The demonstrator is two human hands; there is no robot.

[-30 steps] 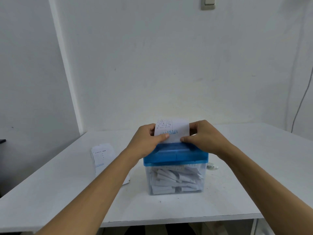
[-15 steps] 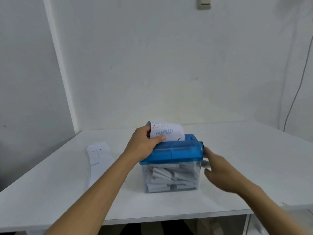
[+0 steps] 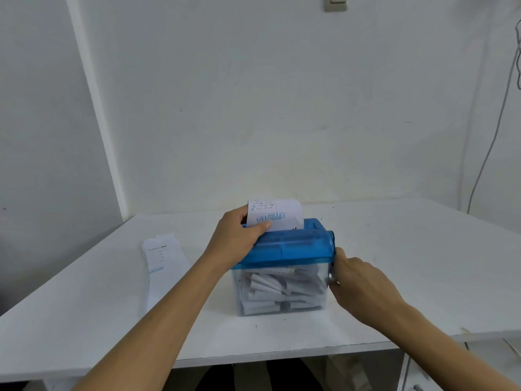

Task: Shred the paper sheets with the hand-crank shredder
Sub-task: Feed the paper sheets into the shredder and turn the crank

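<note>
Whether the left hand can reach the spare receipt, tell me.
Probably yes: nothing lies between the left hand and the spare receipt, though that hand pinches the paper in the shredder.

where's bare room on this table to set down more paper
Widest bare patch: the table's right half, from the right hand at the shredder's side out to the right edge. Also the strip behind the shredder, to the wall. Crowded: the left, where loose sheets lie beside the left arm.

Inventory, as you face it:
- One white counter, its surface lightly scuffed, set into a corner.
- One white wall behind it.
- One beige switch plate, high on that wall.
- One thin cable hanging down at your right.
</note>
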